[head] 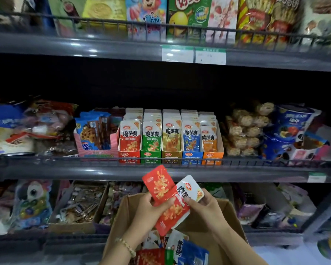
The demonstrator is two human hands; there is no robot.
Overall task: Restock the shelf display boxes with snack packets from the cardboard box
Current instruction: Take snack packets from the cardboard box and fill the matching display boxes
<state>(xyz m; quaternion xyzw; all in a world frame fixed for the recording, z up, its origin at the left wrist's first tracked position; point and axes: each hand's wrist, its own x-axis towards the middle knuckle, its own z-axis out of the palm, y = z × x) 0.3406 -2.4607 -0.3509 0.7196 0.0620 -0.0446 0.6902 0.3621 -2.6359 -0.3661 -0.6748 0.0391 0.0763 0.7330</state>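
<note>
While two red snack packets sit fanned just above the cardboard box (pixel 230 222), the step in hand looks like sorting by flavour – gathering reds before shelving. Upper red packet (pixel 158 180) shows its red end uppermost; lower red packet (pixel 172 216) has its white logo end pointing up and right, so the pair seem to face opposite ways. The left hand (pixel 149 207) grips both, fingers curled behind and thumb across the fronts. The right hand (pixel 206 207) pinches the lower packet's white end between thumb and fingertips. More loose packets (pixel 182 249) – red, white, blue – lie in the box, near the bottom edge of the view.

Farther off, on the middle shelf, five display boxes stand side by side behind a wire rail (pixel 65 159): red display box (pixel 129 154) at the left, then green, gold, blue and orange. All hold upright packets, logo end up; the red one looks fairly full.

Next move likely calls for squaring the two packets the same way up, lifting them over the rail, and sliding them upright into the red box – probably a tight fit. Cookie packs (pixel 90 131) sit left of the row.
</note>
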